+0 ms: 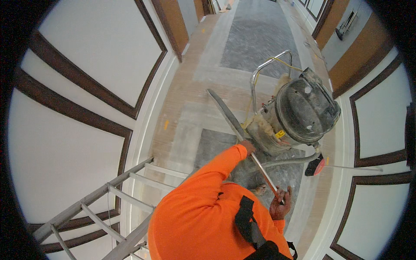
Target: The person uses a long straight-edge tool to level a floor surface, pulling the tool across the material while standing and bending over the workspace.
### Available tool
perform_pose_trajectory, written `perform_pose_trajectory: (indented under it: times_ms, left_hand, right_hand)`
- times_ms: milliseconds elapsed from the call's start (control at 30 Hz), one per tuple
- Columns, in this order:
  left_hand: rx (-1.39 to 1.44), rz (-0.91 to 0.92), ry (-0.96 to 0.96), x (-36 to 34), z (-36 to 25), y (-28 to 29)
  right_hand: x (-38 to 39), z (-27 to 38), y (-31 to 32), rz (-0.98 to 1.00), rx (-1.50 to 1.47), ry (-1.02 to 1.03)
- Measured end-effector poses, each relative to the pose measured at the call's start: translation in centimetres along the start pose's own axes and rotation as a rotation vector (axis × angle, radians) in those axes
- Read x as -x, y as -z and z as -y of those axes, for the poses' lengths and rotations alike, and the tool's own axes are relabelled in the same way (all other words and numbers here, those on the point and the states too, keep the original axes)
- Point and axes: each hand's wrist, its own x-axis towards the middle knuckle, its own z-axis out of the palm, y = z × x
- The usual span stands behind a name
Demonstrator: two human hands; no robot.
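Note:
My left hand (248,147) grips a long pole (260,169) partway along its thin shaft. My right hand (281,203) holds the same pole at its near end, where the shaft is orange. The pole's far part (225,112) is wider and grey and slants away over the dusty floor to the upper left. Both my arms are in orange sleeves. A large drum vacuum (303,108) with a dark lid and a chrome handle (271,63) stands just right of my left hand.
A grey hose (288,162) runs from the vacuum to a red and black nozzle (316,167) on the floor. An aluminium ladder (99,199) leans at the lower left. White wall panels with dark brown trim (86,112) line both sides of the corridor.

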Motion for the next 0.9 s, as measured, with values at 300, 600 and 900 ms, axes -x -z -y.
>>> perform_pose_trajectory:
  times_ms: [300,600,900]
  left_hand:
    - [0.084,-0.037,0.207,5.3,-3.1,-2.0]
    - [0.274,0.039,0.446,10.3,-10.6,-0.9]
    - [0.299,-0.029,0.563,15.1,-15.2,-6.0]
  right_hand:
    - [-1.3,2.2,2.4,0.149,-0.071,-0.112]
    - [-5.2,5.6,7.1,0.248,-0.111,-0.362]
    - [-5.0,5.9,6.7,0.306,-0.027,-0.553]
